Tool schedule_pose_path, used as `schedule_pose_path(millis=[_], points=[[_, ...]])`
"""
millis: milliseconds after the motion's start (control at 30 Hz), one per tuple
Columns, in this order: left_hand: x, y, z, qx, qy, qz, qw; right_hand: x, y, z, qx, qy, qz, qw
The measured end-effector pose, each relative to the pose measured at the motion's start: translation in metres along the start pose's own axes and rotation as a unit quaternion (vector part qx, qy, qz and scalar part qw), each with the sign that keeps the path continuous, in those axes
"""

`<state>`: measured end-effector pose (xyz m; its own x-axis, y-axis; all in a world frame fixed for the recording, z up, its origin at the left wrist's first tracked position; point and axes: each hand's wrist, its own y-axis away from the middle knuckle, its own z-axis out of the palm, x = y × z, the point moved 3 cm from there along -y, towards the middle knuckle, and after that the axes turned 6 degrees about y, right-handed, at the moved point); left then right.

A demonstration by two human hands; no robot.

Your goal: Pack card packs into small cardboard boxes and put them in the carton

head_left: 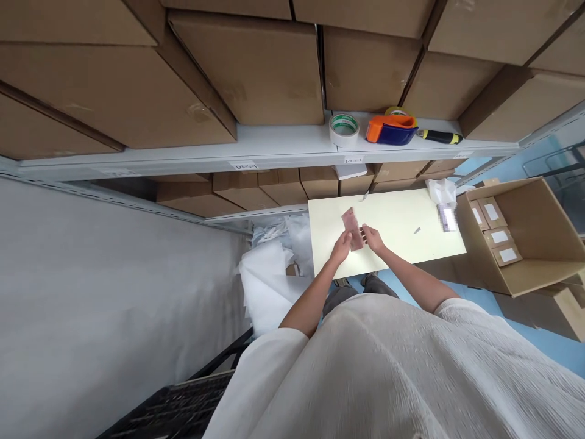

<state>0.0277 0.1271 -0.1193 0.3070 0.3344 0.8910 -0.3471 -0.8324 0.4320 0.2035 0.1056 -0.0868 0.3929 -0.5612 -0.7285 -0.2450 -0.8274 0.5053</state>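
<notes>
Both my hands meet over a pale yellow table top [402, 225]. My left hand [341, 247] and my right hand [372, 239] each pinch the near end of a small flat pinkish-brown piece [352, 227], which looks like a pouch or card. It is held just above the table, tilted away from me. Fingers of both hands are closed on it.
A grey shelf [274, 146] carries stacked brown cartons, a white tape roll [344, 128], an orange-blue tape dispenser [390, 129] and a yellow-black tool [441, 137]. An open carton [516, 238] with small labelled boxes stands at the right. White wrapping sheets [269, 280] lie left of the table.
</notes>
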Motion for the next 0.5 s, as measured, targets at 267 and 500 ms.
schedule_pose_path(millis=[267,500], points=[[-0.022,0.016,-0.061,0.077,0.058,-0.038,0.995,-0.003,0.007,0.042,-0.092,0.067,-0.022,0.993],[-0.044,0.029,-0.069,0.071,-0.031,-0.060,0.995,0.013,0.009,0.056,-0.145,0.167,-0.055,0.974]])
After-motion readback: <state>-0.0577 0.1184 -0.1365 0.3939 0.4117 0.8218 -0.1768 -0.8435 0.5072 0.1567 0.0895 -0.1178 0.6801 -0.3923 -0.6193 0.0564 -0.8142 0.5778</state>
